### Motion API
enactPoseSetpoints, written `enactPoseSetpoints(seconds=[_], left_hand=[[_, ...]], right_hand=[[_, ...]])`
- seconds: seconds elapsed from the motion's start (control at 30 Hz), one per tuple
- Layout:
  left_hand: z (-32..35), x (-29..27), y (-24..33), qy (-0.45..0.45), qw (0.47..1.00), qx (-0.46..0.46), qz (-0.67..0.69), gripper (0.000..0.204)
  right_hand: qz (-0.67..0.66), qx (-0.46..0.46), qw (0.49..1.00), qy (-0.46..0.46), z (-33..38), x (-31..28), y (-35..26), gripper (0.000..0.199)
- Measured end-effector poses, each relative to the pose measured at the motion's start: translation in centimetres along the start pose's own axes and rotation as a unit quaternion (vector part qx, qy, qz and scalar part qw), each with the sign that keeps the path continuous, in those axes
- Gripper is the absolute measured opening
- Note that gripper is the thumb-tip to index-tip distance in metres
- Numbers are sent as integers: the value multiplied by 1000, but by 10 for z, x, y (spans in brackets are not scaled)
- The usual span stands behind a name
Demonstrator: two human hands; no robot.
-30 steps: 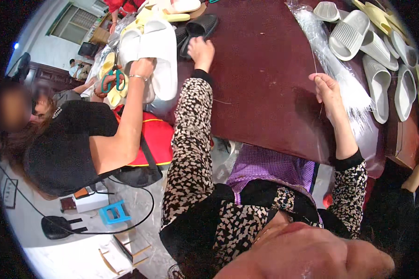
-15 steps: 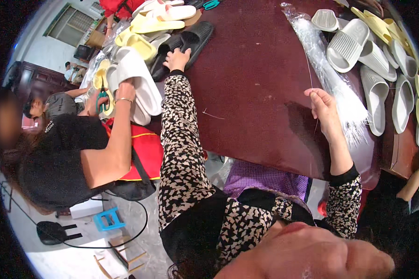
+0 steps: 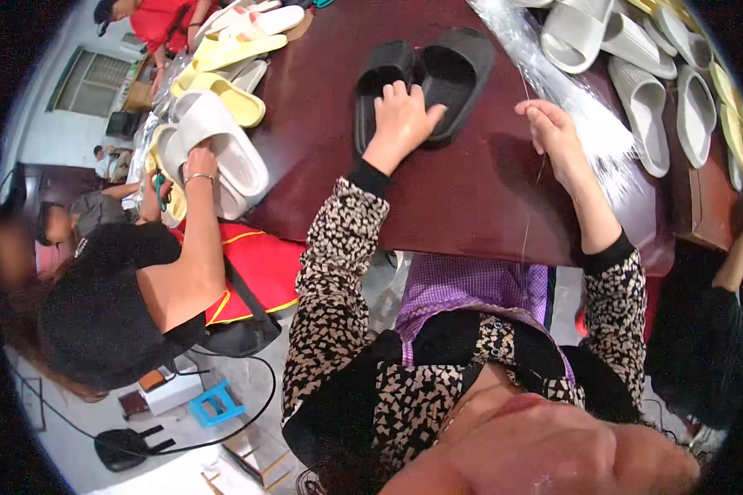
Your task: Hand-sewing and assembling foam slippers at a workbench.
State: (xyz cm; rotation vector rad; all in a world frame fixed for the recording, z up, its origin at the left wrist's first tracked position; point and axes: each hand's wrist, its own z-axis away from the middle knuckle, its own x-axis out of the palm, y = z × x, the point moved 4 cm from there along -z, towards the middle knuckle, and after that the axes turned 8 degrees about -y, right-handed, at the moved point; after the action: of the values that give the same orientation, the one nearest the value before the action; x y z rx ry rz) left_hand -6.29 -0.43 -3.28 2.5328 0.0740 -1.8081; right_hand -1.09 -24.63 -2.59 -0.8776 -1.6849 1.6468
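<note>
A pair of black slide slippers (image 3: pixel 458 74) lies side by side on the dark red table, toes pointing away from me. My left hand (image 3: pixel 404 124) grips their adjoining inner edges, its fingers in one footbed and the thumb over the other. To the right, my right hand (image 3: pixel 553 136) is closed in a pinch on a thin clear strand (image 3: pixel 527 227). The strand runs up past the fingertips and hangs down toward the table's near edge. Just beyond that hand lies a bundle of similar clear strands (image 3: pixel 590 144) on plastic wrap.
Grey slippers (image 3: pixel 642 111) and yellow ones (image 3: pixel 731 111) are heaped at right, by a brown box (image 3: pixel 706 206). White slippers (image 3: pixel 223 140) and yellow slippers (image 3: pixel 231 95) crowd the left side, where a co-worker's hand (image 3: pixel 200 161) reaches in. A blue stool (image 3: pixel 216 404) stands on the floor.
My left hand has brought the black slippers from the left heap rightward to the table's middle in front of me. My right hand still pinches the strand.
</note>
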Motion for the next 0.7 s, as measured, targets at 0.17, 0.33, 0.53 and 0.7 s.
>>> enactPoseSetpoints(seconds=[0.17, 0.33, 0.53, 0.7], left_hand=[[35, -22, 65, -31, 996, 46, 63, 40], [62, -33, 96, 1, 972, 113, 203, 39], [80, -41, 90, 43, 928, 123, 348, 36], [80, -55, 85, -18, 897, 95, 432, 32]], right_hand=[[-32, -2, 999, 29, -3, -4, 1, 21], [-56, -32, 996, 62, -3, -12, 2, 21], [-49, -40, 993, 98, -7, -28, 9, 21], [-42, -46, 994, 86, -6, -28, 9, 22]])
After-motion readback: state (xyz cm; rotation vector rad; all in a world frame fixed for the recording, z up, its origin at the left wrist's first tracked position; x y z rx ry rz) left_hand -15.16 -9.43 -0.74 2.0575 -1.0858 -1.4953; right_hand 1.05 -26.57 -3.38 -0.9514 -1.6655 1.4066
